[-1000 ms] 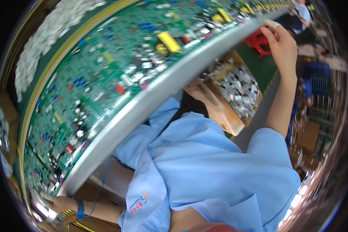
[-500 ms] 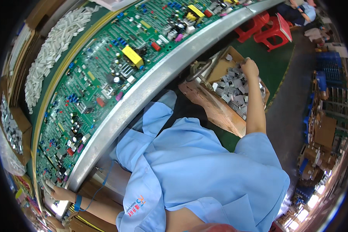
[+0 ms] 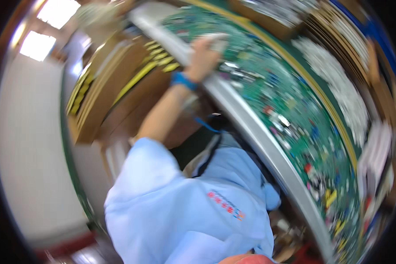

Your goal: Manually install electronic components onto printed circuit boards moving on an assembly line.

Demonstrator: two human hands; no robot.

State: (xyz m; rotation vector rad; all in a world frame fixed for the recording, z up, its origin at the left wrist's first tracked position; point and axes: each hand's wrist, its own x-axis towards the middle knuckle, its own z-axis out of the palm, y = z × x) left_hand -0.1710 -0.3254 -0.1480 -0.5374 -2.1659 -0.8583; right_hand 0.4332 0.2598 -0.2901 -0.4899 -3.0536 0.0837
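My left hand (image 3: 203, 59) reaches over the near edge of the green circuit boards (image 3: 255, 88) at the upper middle. Whitish coverings seem to be on its fingertips, and motion smears the fingers, so whether they hold anything is unclear. A blue wrist strap (image 3: 183, 82) circles that wrist, with a blue cord (image 3: 207, 126) hanging below. The boards carry many small components and lie along a silver metal rail (image 3: 255, 130). My right hand is out of sight.
Beyond the boards lies a heap of white parts (image 3: 336, 81) beside stacked cardboard. To the left of my arm stand brown cartons (image 3: 114, 83) with yellow-and-black edging. A blurred box of loose parts (image 3: 290, 235) is at the lower right.
My view has swung sharply left, so the boards now run down to the right. My left hand shows nearer the middle. My right hand, earlier at the box of grey parts, has left view.
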